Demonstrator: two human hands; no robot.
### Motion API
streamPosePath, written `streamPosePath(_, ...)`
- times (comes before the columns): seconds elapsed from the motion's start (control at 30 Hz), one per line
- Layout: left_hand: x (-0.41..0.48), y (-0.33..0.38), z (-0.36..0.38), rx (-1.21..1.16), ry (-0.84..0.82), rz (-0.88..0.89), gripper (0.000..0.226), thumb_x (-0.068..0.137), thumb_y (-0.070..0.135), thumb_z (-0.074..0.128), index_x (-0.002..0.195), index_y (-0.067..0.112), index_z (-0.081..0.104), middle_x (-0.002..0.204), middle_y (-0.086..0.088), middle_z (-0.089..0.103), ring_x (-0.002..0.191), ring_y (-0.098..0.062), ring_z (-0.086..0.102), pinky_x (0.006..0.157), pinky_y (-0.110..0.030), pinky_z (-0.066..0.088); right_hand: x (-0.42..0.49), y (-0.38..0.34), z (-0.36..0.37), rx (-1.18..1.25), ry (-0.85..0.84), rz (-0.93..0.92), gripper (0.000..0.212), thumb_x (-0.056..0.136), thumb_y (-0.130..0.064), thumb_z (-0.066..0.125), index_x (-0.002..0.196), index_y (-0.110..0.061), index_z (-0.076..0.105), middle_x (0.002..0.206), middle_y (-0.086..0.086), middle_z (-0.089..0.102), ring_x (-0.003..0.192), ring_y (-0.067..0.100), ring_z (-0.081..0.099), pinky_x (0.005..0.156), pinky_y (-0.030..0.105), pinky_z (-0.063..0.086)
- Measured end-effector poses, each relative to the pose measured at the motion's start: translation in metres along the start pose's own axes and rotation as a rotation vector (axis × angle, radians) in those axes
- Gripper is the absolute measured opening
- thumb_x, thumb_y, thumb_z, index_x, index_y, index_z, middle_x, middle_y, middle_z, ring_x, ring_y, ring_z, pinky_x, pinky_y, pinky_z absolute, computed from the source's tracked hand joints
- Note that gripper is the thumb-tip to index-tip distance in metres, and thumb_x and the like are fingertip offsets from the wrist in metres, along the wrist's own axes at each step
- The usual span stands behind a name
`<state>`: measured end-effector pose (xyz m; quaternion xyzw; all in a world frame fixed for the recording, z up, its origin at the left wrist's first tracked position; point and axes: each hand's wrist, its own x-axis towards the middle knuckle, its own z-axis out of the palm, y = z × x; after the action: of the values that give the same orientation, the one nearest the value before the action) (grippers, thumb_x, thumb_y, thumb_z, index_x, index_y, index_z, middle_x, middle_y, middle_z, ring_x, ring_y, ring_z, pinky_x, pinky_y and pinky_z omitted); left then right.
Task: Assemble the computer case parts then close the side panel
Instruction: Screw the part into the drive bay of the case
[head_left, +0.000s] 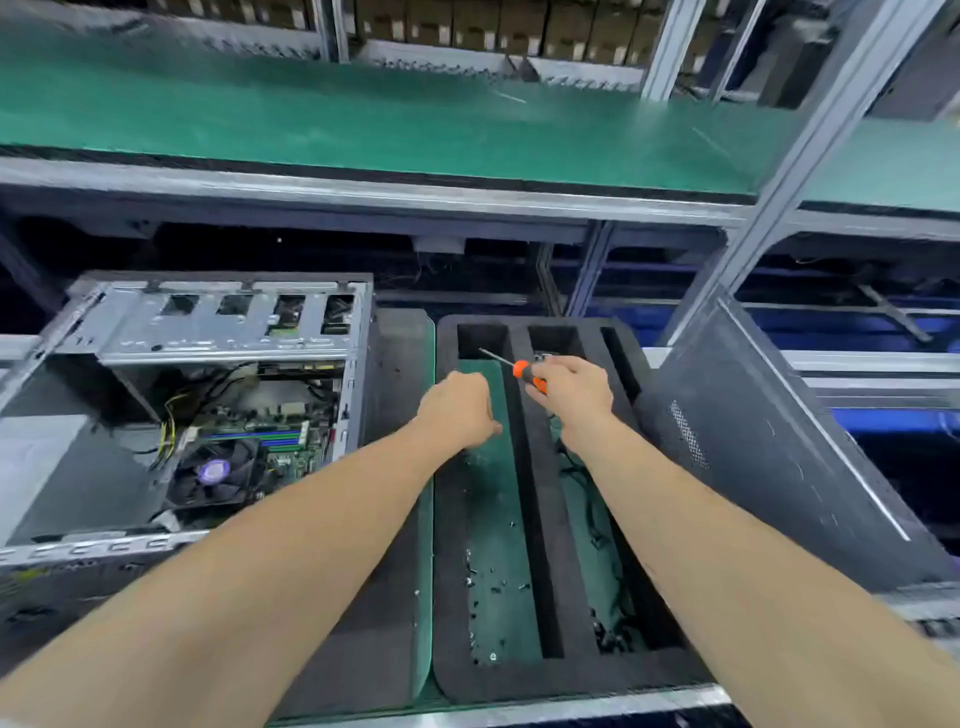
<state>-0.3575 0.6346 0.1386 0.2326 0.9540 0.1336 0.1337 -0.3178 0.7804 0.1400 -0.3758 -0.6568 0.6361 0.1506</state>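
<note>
holding the screwdriver (522, 370) in right hand (571, 389), fingers wrapped round its orange handle, shaft pointing far-left. left hand (457, 410) fingers curled over left slot of foam tray (530, 493); can't tell if they pinch a screw. open computer case (223, 332) lies left of both hands, left hand nearer. side panel (769, 441) leans at right, not yet fitted.

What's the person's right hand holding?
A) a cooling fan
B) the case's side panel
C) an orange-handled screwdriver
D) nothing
C: the right hand grips a screwdriver whose orange handle and thin metal shaft stick out above its fingers, over the black foam tray.
</note>
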Motion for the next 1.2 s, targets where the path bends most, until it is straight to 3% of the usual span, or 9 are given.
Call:
streamPosePath(0.07,0.003,0.000,0.029,0.066,-0.005,0.000,0.034,0.090,0.049,0.071,0.083,0.016,0.076,0.095,-0.007,0.074,0.088,-0.026,0.068,0.085,-0.036,0.056,0.005,0.037,-0.004,0.000,-0.058,0.082,0.012,0.091,-0.014,0.074,0.103,-0.015,0.075,0.097,0.005,0.076,0.084,0.023,0.078,0.084,0.039,0.064)
streamPosePath(0.2,-0.001,-0.006,0.081,0.242,0.039,0.096,0.036,0.089,0.060,0.065,0.101,0.029,0.080,0.123,0.001,0.062,0.124,-0.023,0.049,0.095,-0.039,0.031,0.001,0.085,-0.012,-0.091,-0.213,-0.073,0.027,0.108,-0.026,0.046,0.126,-0.021,0.067,0.097,0.006,0.072,0.059,0.020,0.073,0.060,0.036,0.061)
streamPosePath(0.3,-0.011,-0.013,0.108,0.360,-0.023,0.132,0.049,0.085,0.066,0.064,0.113,0.027,0.078,0.139,0.000,0.056,0.146,-0.022,0.028,0.112,-0.039,0.017,-0.001,0.113,-0.015,-0.230,-0.305,-0.300,0.030,0.110,-0.027,0.040,0.131,-0.035,0.060,0.111,-0.002,0.064,0.068,0.019,0.073,0.073,0.041,0.063)
streamPosePath(0.37,-0.021,-0.015,0.119,0.498,-0.107,0.157,0.042,0.086,0.057,0.068,0.112,0.025,0.076,0.134,0.000,0.061,0.153,-0.024,0.020,0.121,-0.040,0.008,-0.001,0.129,-0.016,-0.338,-0.323,-0.433,0.029,0.110,-0.029,0.041,0.131,-0.039,0.058,0.113,-0.002,0.057,0.081,0.019,0.071,0.082,0.041,0.059)
streamPosePath(0.47,-0.039,-0.011,0.130,0.655,-0.194,0.191,0.017,0.087,0.027,0.065,0.102,0.025,0.075,0.114,0.001,0.071,0.146,-0.025,0.037,0.125,-0.039,0.006,-0.003,0.143,-0.013,-0.463,-0.331,-0.603,0.028,0.109,-0.032,0.042,0.129,-0.041,0.059,0.113,-0.007,0.049,0.083,0.012,0.061,0.076,0.036,0.050)
streamPosePath(0.53,-0.045,-0.003,0.133,0.726,-0.244,0.184,0.016,0.086,0.021,0.062,0.096,0.026,0.073,0.101,0.005,0.073,0.124,-0.021,0.056,0.126,-0.039,0.007,-0.004,0.147,-0.011,-0.522,-0.358,-0.663,0.028,0.108,-0.032,0.042,0.129,-0.041,0.058,0.116,-0.007,0.048,0.077,0.015,0.061,0.072,0.039,0.053)
streamPosePath(0.6,-0.049,0.006,0.139,0.796,-0.310,0.161,0.016,0.087,0.022,0.061,0.098,0.027,0.072,0.098,0.006,0.073,0.111,-0.019,0.061,0.126,-0.040,0.007,-0.004,0.149,-0.009,-0.528,-0.367,-0.668,0.028,0.108,-0.033,0.041,0.130,-0.040,0.057,0.117,-0.007,0.048,0.073,0.020,0.062,0.071,0.043,0.055)
streamPosePath(0.83,-0.062,0.027,0.165,0.926,-0.356,0.045,0.022,0.092,0.036,0.058,0.109,0.029,0.069,0.108,0.006,0.071,0.125,-0.026,0.049,0.122,-0.048,0.010,-0.003,0.149,-0.014,-0.565,-0.402,-0.682,0.027,0.109,-0.032,0.042,0.129,-0.036,0.058,0.117,-0.004,0.048,0.067,0.017,0.059,0.064,0.042,0.055)
streamPosePath(1.2,-0.061,0.019,0.167,0.963,-0.370,0.159,0.022,0.091,0.040,0.063,0.109,0.031,0.070,0.110,0.012,0.069,0.120,-0.022,0.049,0.118,-0.045,0.016,-0.003,0.149,-0.017,-0.564,-0.422,-0.648,0.028,0.108,-0.031,0.042,0.129,-0.037,0.060,0.117,-0.006,0.047,0.071,0.017,0.059,0.068,0.043,0.055)
